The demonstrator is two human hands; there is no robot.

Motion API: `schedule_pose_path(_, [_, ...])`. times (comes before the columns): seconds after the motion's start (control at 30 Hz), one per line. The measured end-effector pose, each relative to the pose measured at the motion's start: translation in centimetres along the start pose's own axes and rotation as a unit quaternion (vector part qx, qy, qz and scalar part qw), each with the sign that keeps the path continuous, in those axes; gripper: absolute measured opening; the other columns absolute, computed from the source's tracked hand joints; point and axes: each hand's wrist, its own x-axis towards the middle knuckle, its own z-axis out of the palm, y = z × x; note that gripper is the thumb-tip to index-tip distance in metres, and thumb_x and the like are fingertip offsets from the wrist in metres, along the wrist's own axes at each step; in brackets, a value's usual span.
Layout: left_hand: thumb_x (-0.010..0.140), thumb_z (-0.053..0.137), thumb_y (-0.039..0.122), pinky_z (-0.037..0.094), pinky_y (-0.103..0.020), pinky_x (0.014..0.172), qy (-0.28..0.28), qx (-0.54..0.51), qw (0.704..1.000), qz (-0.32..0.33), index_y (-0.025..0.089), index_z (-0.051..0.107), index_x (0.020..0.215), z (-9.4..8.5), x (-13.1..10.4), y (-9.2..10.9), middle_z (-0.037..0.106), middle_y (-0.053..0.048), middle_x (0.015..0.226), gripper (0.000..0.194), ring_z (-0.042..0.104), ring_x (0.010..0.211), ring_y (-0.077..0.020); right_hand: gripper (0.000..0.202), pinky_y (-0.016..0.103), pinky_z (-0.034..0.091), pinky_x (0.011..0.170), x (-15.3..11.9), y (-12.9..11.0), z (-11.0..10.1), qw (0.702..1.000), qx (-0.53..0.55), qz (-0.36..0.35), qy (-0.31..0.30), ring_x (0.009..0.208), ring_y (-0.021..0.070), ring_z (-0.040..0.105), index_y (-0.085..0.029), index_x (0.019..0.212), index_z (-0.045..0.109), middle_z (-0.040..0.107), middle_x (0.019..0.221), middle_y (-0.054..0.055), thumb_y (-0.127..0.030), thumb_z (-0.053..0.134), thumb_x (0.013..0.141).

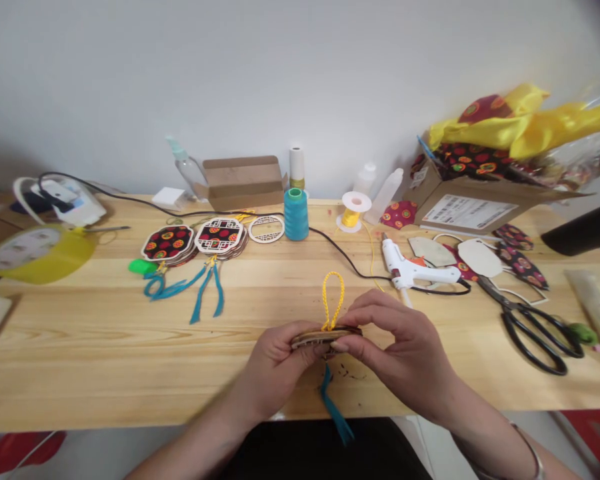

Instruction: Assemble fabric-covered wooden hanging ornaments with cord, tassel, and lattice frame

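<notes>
Between my two hands, just above the table's front edge, is a flat wooden ornament (307,338) seen nearly edge-on. A yellow braided cord loop (333,300) stands up from its top edge, and a teal tassel (336,407) hangs below it. My left hand (280,363) grips the left end, thumb across the near face. My right hand (405,347) pinches the right end between thumb and fingers. The ornament's far side is hidden. Two stacks of similar ornaments with dark patterned fabric, a left stack (169,243) and a right stack (221,236), lie farther back.
A white hot glue gun (417,272) lies right of my hands, with black-handled scissors (530,327) beyond. Behind stand a teal thread cone (296,215), a yellow cord spool (353,212) and a cardboard box (470,200) of fabric. Yellow tape (43,257) is at left; a black cable (180,212) crosses the table.
</notes>
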Motion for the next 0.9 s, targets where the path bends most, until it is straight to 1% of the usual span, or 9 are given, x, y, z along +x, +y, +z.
schedule_pose_path(0.17, [0.083,0.065,0.017,0.053,-0.018,0.078,-0.004,-0.005,0.999,0.034,0.030,0.073,0.102,0.2,0.0,0.1,0.076,0.002,0.098,0.025,0.070,0.083,-0.0118,0.007,0.024,0.049,0.061,0.0,0.0,0.0,1.000,-0.004,-0.007,-0.004,0.070,0.0124,0.061,-0.017,0.080,0.069,0.065,0.074,0.002,-0.020,0.074,0.076])
schedule_pose_path(0.4, [0.082,0.064,0.011,0.053,-0.016,0.078,0.000,0.021,0.998,0.065,0.032,0.073,0.103,0.2,0.0,0.0,0.076,0.004,0.099,0.031,0.071,0.084,-0.0102,0.006,0.026,0.050,0.063,-0.2,0.2,0.0,0.999,0.002,-0.034,-0.006,0.071,0.0131,0.061,-0.016,0.080,0.068,0.064,0.075,0.003,-0.018,0.073,0.077])
schedule_pose_path(0.63, [0.084,0.062,0.011,0.053,-0.016,0.077,-0.004,0.051,0.996,0.075,0.031,0.072,0.106,0.1,0.0,-0.1,0.076,0.003,0.100,0.031,0.070,0.084,-0.0101,0.006,0.028,0.051,0.064,-0.5,0.8,0.0,0.996,-0.013,-0.084,-0.008,0.074,0.0144,0.061,-0.015,0.083,0.065,0.064,0.078,0.005,-0.015,0.070,0.079])
schedule_pose_path(0.9, [0.085,0.061,0.013,0.052,-0.019,0.082,-0.002,0.064,0.996,0.067,0.030,0.070,0.108,0.2,-0.1,-0.4,0.075,0.003,0.102,0.031,0.070,0.089,-0.0112,0.006,0.029,0.052,0.064,-0.6,1.1,0.2,0.995,-0.011,-0.102,0.004,0.075,0.0153,0.061,-0.014,0.084,0.063,0.064,0.079,0.007,-0.013,0.068,0.081])
